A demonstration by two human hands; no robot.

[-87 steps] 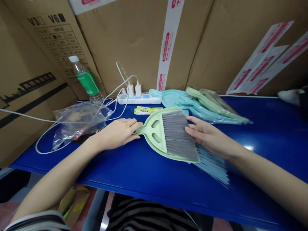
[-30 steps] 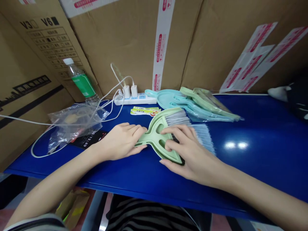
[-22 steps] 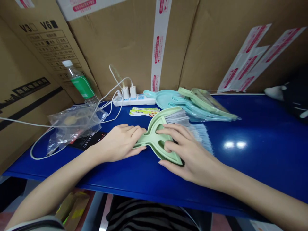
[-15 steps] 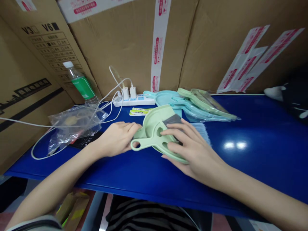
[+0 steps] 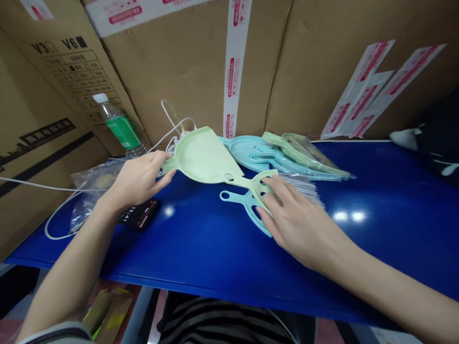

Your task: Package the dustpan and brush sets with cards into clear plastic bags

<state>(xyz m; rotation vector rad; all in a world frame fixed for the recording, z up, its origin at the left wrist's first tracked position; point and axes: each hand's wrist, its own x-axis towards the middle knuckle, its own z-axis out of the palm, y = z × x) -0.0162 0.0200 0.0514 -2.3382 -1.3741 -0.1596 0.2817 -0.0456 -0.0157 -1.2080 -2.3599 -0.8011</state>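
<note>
My left hand point(image 5: 143, 177) is closed round the handle of a light green dustpan point(image 5: 201, 155), which is raised and tilted over the left middle of the table. My right hand point(image 5: 287, 215) grips the head of a light green hand brush point(image 5: 247, 181), its looped handle pointing left. Right under it lies a light blue hand brush point(image 5: 247, 203), partly covered by the green brush and my fingers. Pale bristles point(image 5: 303, 188) stick out beyond my right hand. The green brush's own bristles are hidden by my hand.
Behind are a light blue dustpan point(image 5: 247, 150) and bagged green and blue sets point(image 5: 304, 160). At left are a phone point(image 5: 140, 215), a crumpled plastic bag point(image 5: 81, 210), white cables and a bottle point(image 5: 124, 130). Cardboard boxes point(image 5: 186, 62) wall off the back of the blue table point(image 5: 201, 239).
The green dustpan and green brush have come apart. My left hand has moved left and up with the dustpan; the brush stays in my right hand, and the blue brush beneath is now exposed.
</note>
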